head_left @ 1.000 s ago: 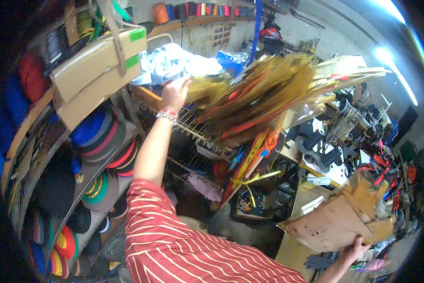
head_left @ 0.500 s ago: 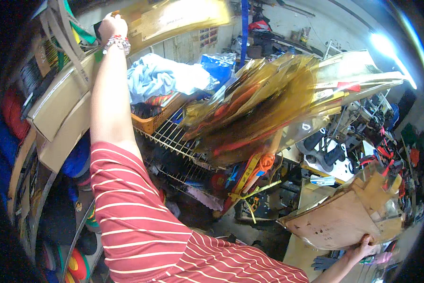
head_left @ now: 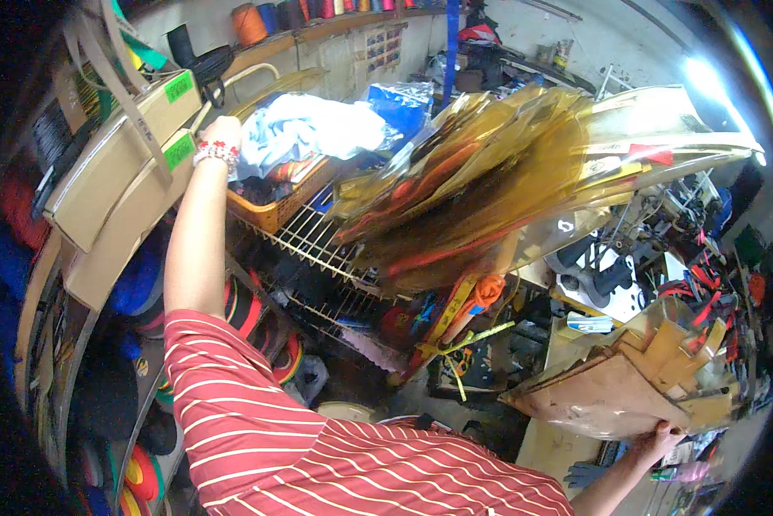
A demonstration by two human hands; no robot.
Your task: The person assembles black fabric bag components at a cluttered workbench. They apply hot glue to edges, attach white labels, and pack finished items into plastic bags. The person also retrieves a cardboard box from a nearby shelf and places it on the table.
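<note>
My left hand (head_left: pixel 220 132), with a beaded bracelet at the wrist, is raised at the upper left beside stacked cardboard pieces (head_left: pixel 120 168) with green labels. Its fingers are closed on a brown cardboard sheet (head_left: pixel 288 84), now seen nearly edge-on behind pale blue cloth (head_left: pixel 296 125). At the lower right, my right hand (head_left: pixel 662 441) grips the lower edge of a clear plastic bag (head_left: pixel 588 400) stuffed with brown cardboard pieces. Between the hands, a thick bundle of yellowish plastic-covered sheets (head_left: pixel 481 185) spreads across the view.
An orange basket (head_left: pixel 275 211) stands on a wire rack (head_left: pixel 326 241). Thread spools (head_left: pixel 249 24) line a wall shelf. Rolls of coloured webbing (head_left: pixel 141 469) are at the lower left. A white-topped worktable (head_left: pixel 606 292) with machine parts is at the right, and a blue strap (head_left: pixel 451 52) hangs at the back.
My left hand has come down and slightly right, lowering the cardboard sheet from the top of the view. The bag in my right hand has tilted slightly, its cardboard pieces showing more.
</note>
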